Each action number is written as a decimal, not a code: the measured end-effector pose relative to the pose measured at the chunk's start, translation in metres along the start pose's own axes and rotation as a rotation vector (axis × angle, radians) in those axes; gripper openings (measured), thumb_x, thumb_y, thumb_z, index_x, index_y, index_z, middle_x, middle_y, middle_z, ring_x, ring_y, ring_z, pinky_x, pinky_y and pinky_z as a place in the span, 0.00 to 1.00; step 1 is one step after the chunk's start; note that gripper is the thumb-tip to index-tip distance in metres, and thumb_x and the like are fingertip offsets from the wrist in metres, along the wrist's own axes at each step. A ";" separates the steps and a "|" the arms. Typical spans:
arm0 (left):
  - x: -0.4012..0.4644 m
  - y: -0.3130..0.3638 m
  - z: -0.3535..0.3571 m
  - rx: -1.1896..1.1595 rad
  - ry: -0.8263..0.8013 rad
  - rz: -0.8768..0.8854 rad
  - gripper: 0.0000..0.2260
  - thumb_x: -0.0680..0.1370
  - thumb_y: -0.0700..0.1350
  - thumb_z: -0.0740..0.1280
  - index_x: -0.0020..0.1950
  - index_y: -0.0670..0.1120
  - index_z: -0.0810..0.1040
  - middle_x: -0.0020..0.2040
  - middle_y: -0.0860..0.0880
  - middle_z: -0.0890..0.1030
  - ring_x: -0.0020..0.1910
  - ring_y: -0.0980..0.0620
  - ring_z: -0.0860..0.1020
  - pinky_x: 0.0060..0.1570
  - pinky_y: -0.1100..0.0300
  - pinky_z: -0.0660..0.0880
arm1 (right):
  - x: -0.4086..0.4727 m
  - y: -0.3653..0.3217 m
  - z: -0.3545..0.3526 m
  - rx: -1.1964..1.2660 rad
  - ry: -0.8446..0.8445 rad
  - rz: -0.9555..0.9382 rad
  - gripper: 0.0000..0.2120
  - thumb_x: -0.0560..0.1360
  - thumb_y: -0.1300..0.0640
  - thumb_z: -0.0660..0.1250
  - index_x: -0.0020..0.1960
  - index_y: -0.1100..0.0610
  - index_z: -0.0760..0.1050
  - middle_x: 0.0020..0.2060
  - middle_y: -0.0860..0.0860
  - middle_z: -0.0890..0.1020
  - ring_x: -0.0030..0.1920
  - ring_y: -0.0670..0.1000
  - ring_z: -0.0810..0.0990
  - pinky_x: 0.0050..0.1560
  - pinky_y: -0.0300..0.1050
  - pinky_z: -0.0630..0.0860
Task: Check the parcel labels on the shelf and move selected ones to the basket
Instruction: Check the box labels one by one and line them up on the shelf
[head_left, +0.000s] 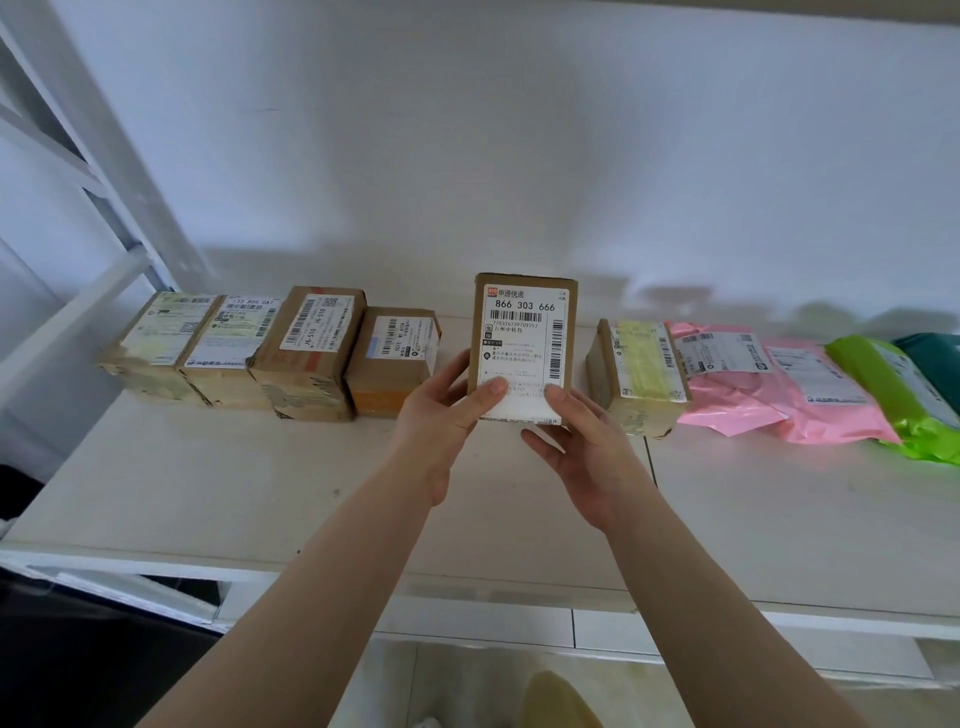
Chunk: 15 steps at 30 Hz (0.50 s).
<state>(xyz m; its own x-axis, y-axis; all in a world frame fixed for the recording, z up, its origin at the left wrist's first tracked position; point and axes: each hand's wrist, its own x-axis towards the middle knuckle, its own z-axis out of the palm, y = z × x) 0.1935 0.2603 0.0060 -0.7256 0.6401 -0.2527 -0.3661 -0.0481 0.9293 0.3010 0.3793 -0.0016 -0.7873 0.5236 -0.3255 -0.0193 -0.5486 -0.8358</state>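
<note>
**Shelf stock — one carton lifted for label reading**

Item in hand: small brown carton (523, 343), held upright above the white shelf (208, 478), label (522, 348) facing the camera; it reads 866 303 666 above several barcodes. The left hand (447, 415) grips the carton's lower left edge, thumb curled over the label's bottom corner. The right hand (582, 441) grips the lower right edge, thumb on the label, fingers curled beneath.

Row at the back of the shelf, left of the held carton — four brown boxes set side by side and touching:
- box with yellowed label (156, 348)
- box with white label (228, 343)
- taller taped box (306, 353)
- smaller box with an orange side (392, 358)

Right of the held carton:
- brown box with yellowish label (641, 374), tilted
- two pink mailer bags (779, 384), overlapping
- lime green bag (893, 400)
- dark green bag (935, 364) (cut off by the frame edge)

White shelf uprights (104, 156) rise at far left
</note>
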 end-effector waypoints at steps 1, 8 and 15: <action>0.000 0.001 0.000 -0.006 0.002 0.000 0.27 0.73 0.43 0.74 0.71 0.52 0.72 0.56 0.52 0.84 0.59 0.53 0.81 0.66 0.53 0.72 | 0.000 0.000 0.001 -0.004 -0.003 0.000 0.27 0.68 0.52 0.73 0.66 0.57 0.77 0.53 0.52 0.86 0.57 0.51 0.82 0.65 0.51 0.76; -0.001 0.004 -0.001 -0.030 0.011 0.004 0.28 0.72 0.41 0.74 0.71 0.50 0.72 0.56 0.52 0.85 0.58 0.53 0.81 0.64 0.54 0.74 | 0.001 -0.001 0.003 -0.005 -0.015 -0.007 0.25 0.70 0.54 0.72 0.67 0.57 0.77 0.54 0.53 0.85 0.57 0.51 0.82 0.63 0.49 0.76; -0.001 0.005 -0.002 -0.037 -0.002 0.001 0.27 0.73 0.40 0.73 0.71 0.50 0.73 0.56 0.51 0.85 0.58 0.52 0.81 0.62 0.55 0.75 | 0.001 -0.003 0.003 -0.031 -0.025 -0.018 0.27 0.67 0.53 0.73 0.65 0.56 0.78 0.54 0.52 0.85 0.55 0.50 0.82 0.61 0.46 0.77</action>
<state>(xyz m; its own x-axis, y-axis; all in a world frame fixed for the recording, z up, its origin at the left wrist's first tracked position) 0.1913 0.2577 0.0105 -0.7246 0.6417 -0.2512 -0.3865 -0.0767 0.9191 0.2982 0.3791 0.0018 -0.8022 0.5167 -0.2991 -0.0150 -0.5182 -0.8551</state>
